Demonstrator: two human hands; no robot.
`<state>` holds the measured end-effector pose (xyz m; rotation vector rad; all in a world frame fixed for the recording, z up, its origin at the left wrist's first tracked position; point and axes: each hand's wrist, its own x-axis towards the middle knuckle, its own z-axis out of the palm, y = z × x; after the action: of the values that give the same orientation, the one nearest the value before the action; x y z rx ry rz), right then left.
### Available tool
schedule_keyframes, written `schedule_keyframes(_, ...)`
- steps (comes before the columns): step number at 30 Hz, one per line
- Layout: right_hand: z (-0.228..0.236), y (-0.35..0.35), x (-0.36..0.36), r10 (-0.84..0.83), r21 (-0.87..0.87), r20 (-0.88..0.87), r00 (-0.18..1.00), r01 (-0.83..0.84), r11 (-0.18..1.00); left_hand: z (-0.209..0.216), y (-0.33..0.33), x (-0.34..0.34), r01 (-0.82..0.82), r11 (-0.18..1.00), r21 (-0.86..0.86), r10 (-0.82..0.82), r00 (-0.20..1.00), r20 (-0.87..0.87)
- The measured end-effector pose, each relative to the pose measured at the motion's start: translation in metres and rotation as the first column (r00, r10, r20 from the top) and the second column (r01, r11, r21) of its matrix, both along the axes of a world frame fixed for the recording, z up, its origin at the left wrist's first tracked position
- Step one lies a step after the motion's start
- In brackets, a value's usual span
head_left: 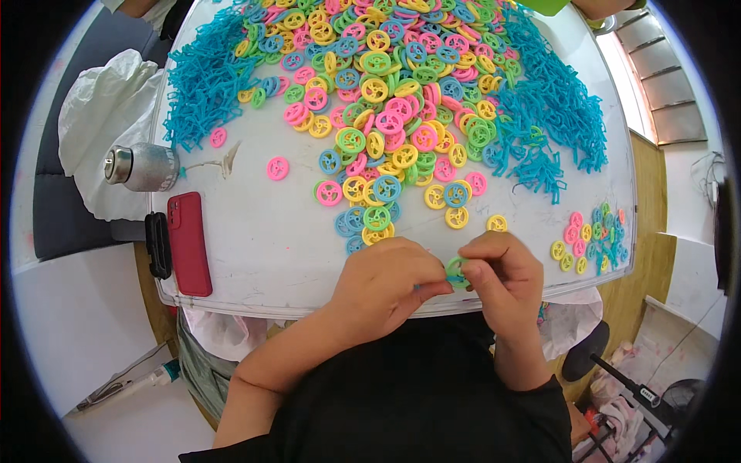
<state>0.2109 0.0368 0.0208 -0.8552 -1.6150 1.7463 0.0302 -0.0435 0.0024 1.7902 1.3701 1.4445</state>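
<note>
Close to the table's near edge, both hands meet at a small green plastic wheel [457, 272]. My right hand [505, 282] pinches the wheel's rim between thumb and fingers. From the left, my left hand [394, 282] grips a small blue plastic piece [446, 279] that touches the wheel; most of it is hidden by the fingers. Just beyond the hands spreads a big heap of spoked wheels [390, 121] in pink, yellow, green and blue. Blue plastic clips lie in one pile at the left [208, 85] and another pile at the right [552, 100].
A red phone [189, 243] and a black case [158, 245] lie at the white table's [247, 239] left edge, near a silver bottle [143, 167] on its side. A small group of wheels and clips [594, 241] sits at the right. Other people's arms show at the far edge.
</note>
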Motion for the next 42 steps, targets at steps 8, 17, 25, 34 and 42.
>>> schedule_keyframes(8, 0.006, -0.009, 0.008, 0.064, -0.132, -0.033, 0.997, -0.068, 0.989, -0.006, -0.012, 0.003, -0.009, 0.99, -0.141, 0.044, 0.969, 0.245)
schedule_keyframes(17, 0.01, -0.012, 0.006, 0.086, 0.447, 0.206, 0.975, -0.172, 0.878, 0.003, -0.011, 0.007, -0.125, 0.95, -0.286, 0.198, 0.95, 0.243)
schedule_keyframes(25, 0.016, 0.004, 0.015, 0.093, 0.604, 0.276, 0.957, -0.248, 0.757, 0.011, -0.005, 0.001, -0.087, 0.991, -0.099, 0.075, 0.991, -0.114)
schedule_keyframes(34, 0.013, 0.0, 0.016, 0.135, -0.172, 0.071, 0.988, -0.121, 0.978, 0.006, -0.006, 0.0, 0.005, 1.0, -0.027, -0.005, 1.0, 0.015)
schedule_keyframes(42, 0.006, -0.006, 0.019, 0.141, -0.07, 0.027, 0.99, -0.139, 0.988, 0.002, -0.016, 0.007, -0.052, 0.983, -0.176, 0.091, 0.97, 0.224)
